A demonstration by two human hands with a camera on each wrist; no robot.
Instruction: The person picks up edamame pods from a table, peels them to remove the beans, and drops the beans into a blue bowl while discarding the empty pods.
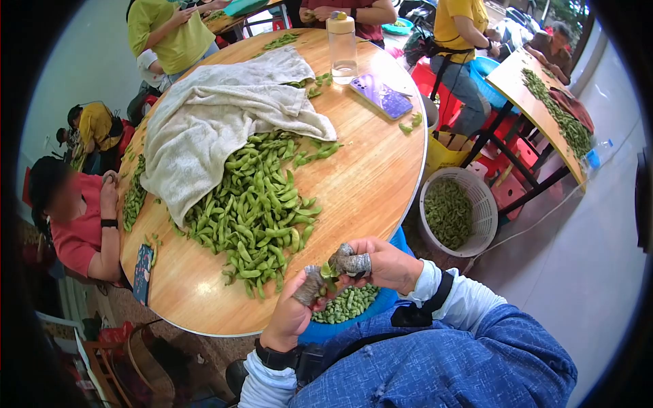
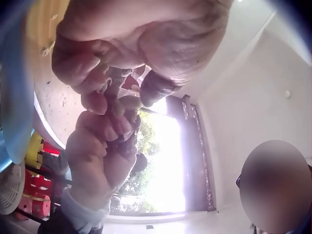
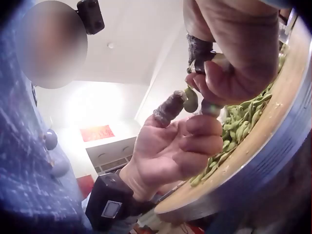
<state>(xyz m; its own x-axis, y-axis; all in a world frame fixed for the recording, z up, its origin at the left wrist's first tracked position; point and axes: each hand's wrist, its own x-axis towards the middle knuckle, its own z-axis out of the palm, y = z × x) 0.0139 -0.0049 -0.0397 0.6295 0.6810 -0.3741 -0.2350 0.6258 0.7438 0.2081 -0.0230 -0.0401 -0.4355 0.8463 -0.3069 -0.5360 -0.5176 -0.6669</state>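
Above a blue basin [image 1: 386, 303] of shelled beans [image 1: 348, 305], both hands meet at a green pod [image 1: 329, 270]. The left hand [image 1: 294, 309] pinches it between a tape-wrapped thumb and finger; the right wrist view shows the pod [image 3: 191, 100] beside the left hand's [image 3: 170, 146] wrapped thumb. The right hand [image 1: 381, 264], its thumb and finger also wrapped in grey, grips the pod's other side, fingers curled; in the right wrist view the right hand [image 3: 234, 53] is above it. In the left wrist view the left hand [image 2: 141, 39] largely hides the pod.
A pile of pods [image 1: 262, 204] lies on the round table [image 1: 360, 177], partly under a towel [image 1: 204, 122]. A bottle [image 1: 342, 51] and purple phone [image 1: 382, 97] stand and lie farther back. A white basket [image 1: 484, 216] of pods is on the floor at right. Several people are around.
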